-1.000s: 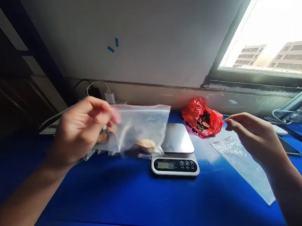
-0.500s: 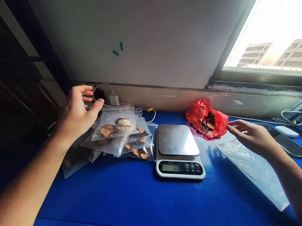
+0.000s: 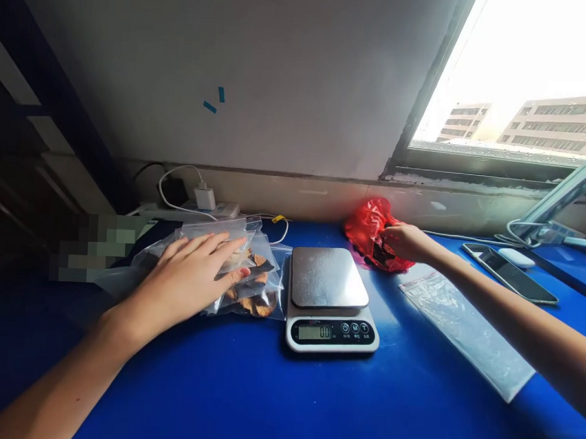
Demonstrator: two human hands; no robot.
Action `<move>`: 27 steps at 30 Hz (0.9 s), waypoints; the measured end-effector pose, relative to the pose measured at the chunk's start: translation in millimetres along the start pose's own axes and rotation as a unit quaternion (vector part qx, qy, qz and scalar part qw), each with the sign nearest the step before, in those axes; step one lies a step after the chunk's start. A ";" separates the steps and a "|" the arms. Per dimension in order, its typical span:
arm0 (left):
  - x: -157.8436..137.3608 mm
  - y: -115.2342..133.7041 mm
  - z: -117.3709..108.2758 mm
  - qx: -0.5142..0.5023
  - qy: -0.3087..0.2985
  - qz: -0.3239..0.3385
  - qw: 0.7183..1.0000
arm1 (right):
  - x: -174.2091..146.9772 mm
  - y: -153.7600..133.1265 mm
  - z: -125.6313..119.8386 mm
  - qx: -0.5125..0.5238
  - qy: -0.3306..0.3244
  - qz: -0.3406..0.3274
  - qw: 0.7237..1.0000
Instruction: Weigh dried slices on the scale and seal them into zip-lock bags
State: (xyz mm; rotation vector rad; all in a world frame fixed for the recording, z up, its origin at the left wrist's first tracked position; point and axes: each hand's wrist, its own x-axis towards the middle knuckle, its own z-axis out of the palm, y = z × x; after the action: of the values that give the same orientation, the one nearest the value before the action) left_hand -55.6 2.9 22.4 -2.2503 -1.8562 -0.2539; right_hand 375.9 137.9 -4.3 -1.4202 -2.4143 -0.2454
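My left hand (image 3: pixel 198 265) lies spread over a pile of clear zip bags (image 3: pixel 275 285), its fingers apart. Brown dried slices (image 3: pixel 264 303) show through the plastic beside my thumb. At the back right, my right hand (image 3: pixel 407 242) reaches into the mouth of a red plastic bag (image 3: pixel 368 223) that holds dark dried pieces (image 3: pixel 383 254). Its fingers are bent together, with the tips hidden, so what they grip cannot be made out. Between the hands stands a white digital scale (image 3: pixel 330 279) with a bare steel plate; its display reads 0.0.
A large flat clear zip bag (image 3: pixel 467 330) lies under my right forearm. Farther right are a phone (image 3: pixel 514 274), a white rounded case (image 3: pixel 516 258) and cables. A white charger (image 3: pixel 205 197) stands behind the pile, against the wall. A window (image 3: pixel 515 119) is at upper right.
My left hand has come down from above the bags onto the pile. My right hand has moved from beside the red bag into its opening. The view has shifted slightly.
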 end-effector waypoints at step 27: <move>3.7 -9.3 2.5 -0.041 -0.029 0.011 0.999 | -37.7 27.0 -36.4 0.013 -0.099 0.035 0.994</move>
State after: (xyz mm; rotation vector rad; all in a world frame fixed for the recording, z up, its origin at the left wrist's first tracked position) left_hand -64.0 8.9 21.5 -2.3551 -1.8827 -0.2689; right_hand 423.3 109.0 15.4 -1.5807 -2.5067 -0.0566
